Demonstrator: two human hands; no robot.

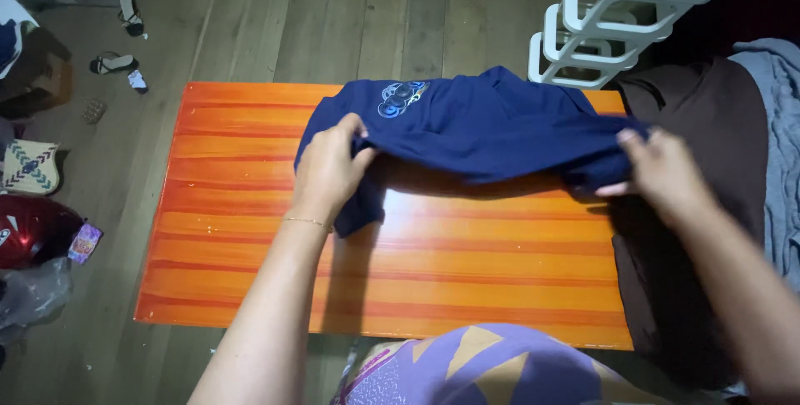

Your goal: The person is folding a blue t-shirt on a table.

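Note:
A dark blue shirt (pixel 492 126) with a small light emblem is stretched above the far half of an orange striped table (pixel 250 255). My left hand (pixel 329 167) grips the shirt's left edge, with a thin bracelet on the wrist. My right hand (pixel 662 172) pinches the shirt's right edge near the table's right end. The cloth sags between both hands and casts a shadow on the tabletop.
A dark brown cloth (pixel 700 130) and grey cloth (pixel 779 122) lie to the right of the table. Stacked white plastic chairs (pixel 608 22) stand at the back right. Sandals (pixel 125 38), a red helmet (pixel 29 230) and bags sit on the wooden floor at left.

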